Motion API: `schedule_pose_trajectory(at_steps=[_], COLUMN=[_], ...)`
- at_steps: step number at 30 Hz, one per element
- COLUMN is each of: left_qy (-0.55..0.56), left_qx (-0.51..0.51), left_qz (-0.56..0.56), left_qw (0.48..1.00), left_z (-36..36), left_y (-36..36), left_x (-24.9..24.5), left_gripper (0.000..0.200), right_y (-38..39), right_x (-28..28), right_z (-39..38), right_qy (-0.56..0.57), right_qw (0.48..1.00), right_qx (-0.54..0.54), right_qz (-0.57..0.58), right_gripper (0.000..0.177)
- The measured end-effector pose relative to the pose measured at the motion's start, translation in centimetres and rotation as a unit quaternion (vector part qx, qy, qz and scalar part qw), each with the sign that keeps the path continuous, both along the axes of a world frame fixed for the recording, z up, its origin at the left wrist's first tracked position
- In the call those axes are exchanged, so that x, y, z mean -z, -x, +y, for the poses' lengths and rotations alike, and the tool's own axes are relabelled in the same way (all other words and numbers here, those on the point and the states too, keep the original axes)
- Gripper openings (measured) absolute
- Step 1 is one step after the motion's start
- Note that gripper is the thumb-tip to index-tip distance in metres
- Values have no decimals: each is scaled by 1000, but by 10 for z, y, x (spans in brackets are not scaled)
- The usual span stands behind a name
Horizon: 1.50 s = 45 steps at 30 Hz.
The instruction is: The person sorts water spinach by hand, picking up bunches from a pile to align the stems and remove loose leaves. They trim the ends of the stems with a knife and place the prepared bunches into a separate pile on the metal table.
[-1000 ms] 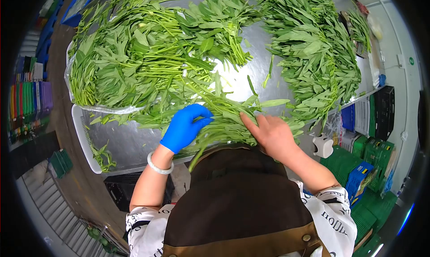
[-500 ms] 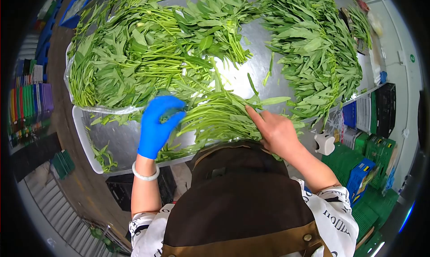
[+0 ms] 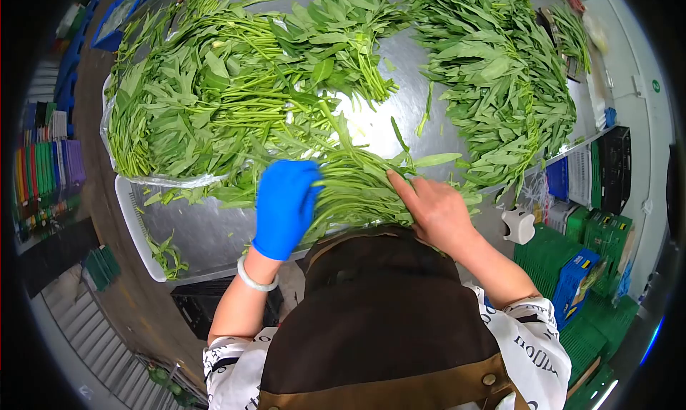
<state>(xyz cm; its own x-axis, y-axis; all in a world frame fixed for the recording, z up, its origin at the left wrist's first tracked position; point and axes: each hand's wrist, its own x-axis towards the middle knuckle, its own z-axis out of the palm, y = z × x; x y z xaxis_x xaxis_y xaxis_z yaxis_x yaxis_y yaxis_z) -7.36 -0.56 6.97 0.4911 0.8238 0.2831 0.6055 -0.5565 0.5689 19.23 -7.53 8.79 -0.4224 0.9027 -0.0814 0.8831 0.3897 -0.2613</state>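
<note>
A loose bunch of water spinach [image 3: 357, 181] lies across the near side of the metal table, stems toward the left. My left hand [image 3: 287, 206], in a blue glove, is at the stem ends with its fingers curled in against them. Its fingertips are partly hidden and a little blurred. Bare, my right hand [image 3: 436, 208] grips the same bunch from the right, its index finger stretched along the top and the other fingers tucked under, mostly out of sight.
A large heap of water spinach [image 3: 214, 88] rests in a plastic-lined white tray [image 3: 139, 228] on the left. Leafy bunches [image 3: 500, 81] are piled at right. Green crates [image 3: 547, 256] and a blue crate [image 3: 575, 281] stand below the table's right side.
My left hand has moved right to the stem ends, its fingers going from spread to curled. My right hand has stayed nearly still on the bunch.
</note>
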Motion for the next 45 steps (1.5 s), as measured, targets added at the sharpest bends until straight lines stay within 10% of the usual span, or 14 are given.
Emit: schedule_pose_trajectory(at_steps=[6, 16, 19, 23, 26, 30, 33, 37, 45], left_qy=[15, 240, 391, 510, 420, 526, 530, 545, 452], left_qx=[-219, 14, -98, -119, -260, -143, -12, -209, -317], left_qz=[133, -71, -211, -566, -391, -438, -290, -474, -543], left_qw=[967, 968, 891, 637, 777, 715, 797, 660, 633], left_z=[8, 0, -3, 13, 22, 7, -2, 5, 22], left_y=[80, 17, 16, 65, 86, 37, 26, 48, 91], left_x=[31, 22, 24, 39, 57, 20, 32, 66, 85], left_gripper=[21, 25, 16, 13, 29, 57, 46, 32, 41], right_y=[-13, 2, -4, -7, -8, -4, -5, -1, -6], right_x=[-5, -12, -3, -1, 2, 4, 4, -10, -2], right_z=[-5, 3, 0, -5, -6, -3, 1, 2, -1], right_qy=[-13, -40, -51, -11, 23, 76, 123, 266, 368], right_qw=[1000, 996, 997, 1000, 999, 992, 984, 941, 857], right_qx=[0, -74, -58, -28, 3, 44, 68, 129, 177], right_qz=[-28, -41, -27, 2, 49, 89, 111, 165, 315], right_gripper=[80, 72, 77, 88, 93, 94, 91, 86, 82])
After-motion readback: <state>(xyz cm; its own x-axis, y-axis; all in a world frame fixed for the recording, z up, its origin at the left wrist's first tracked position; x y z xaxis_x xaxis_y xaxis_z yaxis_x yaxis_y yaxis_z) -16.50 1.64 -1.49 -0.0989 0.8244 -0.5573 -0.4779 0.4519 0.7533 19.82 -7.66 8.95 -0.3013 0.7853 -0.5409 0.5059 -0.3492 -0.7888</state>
